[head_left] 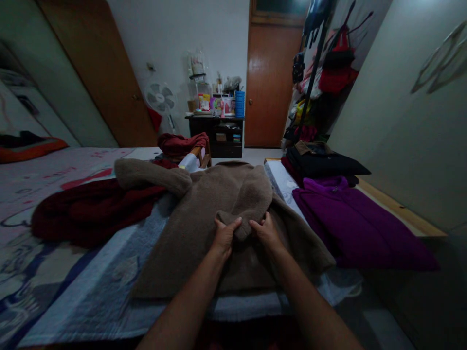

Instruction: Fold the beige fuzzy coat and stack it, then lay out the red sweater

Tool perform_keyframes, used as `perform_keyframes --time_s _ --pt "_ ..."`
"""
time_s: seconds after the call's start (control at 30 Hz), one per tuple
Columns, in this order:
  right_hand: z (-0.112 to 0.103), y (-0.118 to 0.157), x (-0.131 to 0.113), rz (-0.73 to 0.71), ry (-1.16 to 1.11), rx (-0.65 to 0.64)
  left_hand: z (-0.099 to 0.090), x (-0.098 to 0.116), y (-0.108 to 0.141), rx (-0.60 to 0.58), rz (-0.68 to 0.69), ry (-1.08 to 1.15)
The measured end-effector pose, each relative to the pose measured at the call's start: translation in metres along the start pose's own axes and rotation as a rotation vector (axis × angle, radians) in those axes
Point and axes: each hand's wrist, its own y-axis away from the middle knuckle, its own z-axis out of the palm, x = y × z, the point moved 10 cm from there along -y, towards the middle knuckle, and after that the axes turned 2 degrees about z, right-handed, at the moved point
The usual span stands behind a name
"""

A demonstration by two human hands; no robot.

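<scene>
A brown coat (197, 243) lies spread on a surface covered with a blue-white cloth, its collar at the far end. One sleeve stretches out to the left, over dark red clothing. Near the coat's middle, my left hand (224, 236) pinches the edge of a folded-over part that looks like a sleeve or front panel. My right hand (268, 232) grips the same part a little to the right, thumb on top. Both hands are closed on the fabric, with fingertips partly hidden beneath it.
Dark red clothing (95, 209) lies heaped at left on the patterned bed sheet (32, 189). To the right are a folded purple jacket (361, 223) and dark folded clothes (324, 163). Further back stand a fan (160, 97), a black cabinet (215, 138) and a brown door (272, 82).
</scene>
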Motion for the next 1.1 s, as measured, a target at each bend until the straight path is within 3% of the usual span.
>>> perform_keyframes --time_s 0.07,0.13,0.23,0.37,0.47,0.57,0.8,0.97,1.1 --pt "0.001 0.001 -0.009 -0.049 0.143 -0.018 -0.007 0.002 -0.003 0.038 0.042 -0.033" --pt "-0.010 0.003 -0.025 -0.123 0.439 0.022 -0.015 0.008 -0.009 0.078 0.071 -0.034" --pt "-0.039 0.010 -0.062 -0.267 0.989 0.154 -0.026 0.021 -0.018 0.093 0.069 0.020" --pt "-0.089 0.018 -0.091 -0.190 1.464 0.323 -0.033 0.045 -0.025 0.083 0.039 0.110" --pt "-0.108 0.020 -0.091 -0.071 1.628 0.229 -0.036 0.060 -0.029 0.096 0.029 0.157" --pt "-0.113 0.021 -0.080 0.039 1.610 0.055 -0.032 0.074 -0.035 0.064 0.041 0.179" --pt "-0.085 0.027 -0.075 0.044 1.383 -0.258 0.004 0.128 -0.056 -0.061 0.116 0.203" --pt "-0.048 0.033 -0.078 -0.037 1.319 -0.343 0.033 0.189 -0.070 -0.131 0.240 0.200" --pt "-0.007 0.042 -0.071 -0.148 1.256 -0.364 0.031 0.236 -0.071 -0.128 0.381 0.144"
